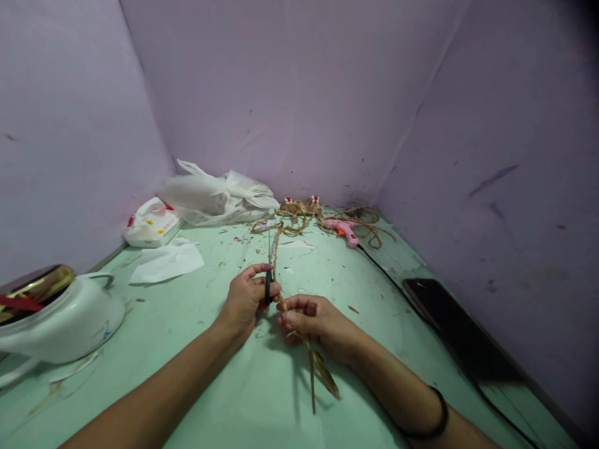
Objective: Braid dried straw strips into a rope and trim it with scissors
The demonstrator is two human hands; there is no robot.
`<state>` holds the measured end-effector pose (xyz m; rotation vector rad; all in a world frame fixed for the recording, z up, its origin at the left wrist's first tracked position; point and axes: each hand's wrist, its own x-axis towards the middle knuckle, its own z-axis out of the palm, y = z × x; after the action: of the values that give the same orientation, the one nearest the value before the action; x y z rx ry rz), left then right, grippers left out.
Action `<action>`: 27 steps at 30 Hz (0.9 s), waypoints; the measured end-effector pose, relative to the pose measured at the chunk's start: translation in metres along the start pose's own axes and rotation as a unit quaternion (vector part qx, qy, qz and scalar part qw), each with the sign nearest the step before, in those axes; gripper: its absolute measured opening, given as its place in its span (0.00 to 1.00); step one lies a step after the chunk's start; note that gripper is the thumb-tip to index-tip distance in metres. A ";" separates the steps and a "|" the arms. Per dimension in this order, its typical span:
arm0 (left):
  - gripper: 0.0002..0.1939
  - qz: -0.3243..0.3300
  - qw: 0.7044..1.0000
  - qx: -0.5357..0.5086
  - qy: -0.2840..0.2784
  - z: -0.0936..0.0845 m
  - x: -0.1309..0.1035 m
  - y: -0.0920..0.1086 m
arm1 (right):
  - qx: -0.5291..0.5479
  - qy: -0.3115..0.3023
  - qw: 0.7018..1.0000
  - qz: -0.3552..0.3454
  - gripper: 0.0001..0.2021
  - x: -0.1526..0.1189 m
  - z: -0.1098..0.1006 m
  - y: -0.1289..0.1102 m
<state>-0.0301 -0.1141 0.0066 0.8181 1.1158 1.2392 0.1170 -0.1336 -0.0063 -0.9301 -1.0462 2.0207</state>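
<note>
My left hand (244, 298) is closed on black-handled scissors (268, 285), whose blades point away from me. The brown twisted rope (276, 246) runs from the far side of the table down beside the scissors and between my hands. My right hand (312, 319) is closed on the rope's near part, just right of my left hand. Below my right fingers hang dry, leaf-like brown ends (324, 374). More coiled rope (299, 215) lies at the back.
A pink glue gun (344, 229) with a black cord lies back right, near a dark phone-like object (458, 330). White plastic bag (215, 196), tissue pack (152, 226) and white paper (167, 262) lie back left. A white pot-like container (70, 321) stands left.
</note>
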 end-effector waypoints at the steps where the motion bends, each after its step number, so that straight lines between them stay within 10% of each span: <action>1: 0.25 -0.002 1.000 0.003 -0.010 0.002 -0.003 -0.001 | 0.006 0.017 1.000 -0.011 0.17 0.002 0.001 0.002; 16: 0.25 -0.010 1.000 -0.017 -0.007 0.000 0.002 -0.002 | -0.022 -0.008 1.000 -0.007 0.15 -0.002 0.003 0.003; 22: 0.22 0.020 0.995 0.077 -0.052 -0.004 -0.002 0.001 | 0.038 0.094 0.994 -0.051 0.15 0.000 0.005 0.000; 27: 0.15 0.151 0.891 0.409 -0.129 -0.012 -0.005 0.010 | 0.059 0.204 0.972 -0.099 0.15 0.002 -0.003 -0.012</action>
<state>-0.0445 -0.1185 0.0134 1.7971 1.3235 0.8319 0.1211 -0.1250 0.0022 -1.0735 -0.7519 1.6183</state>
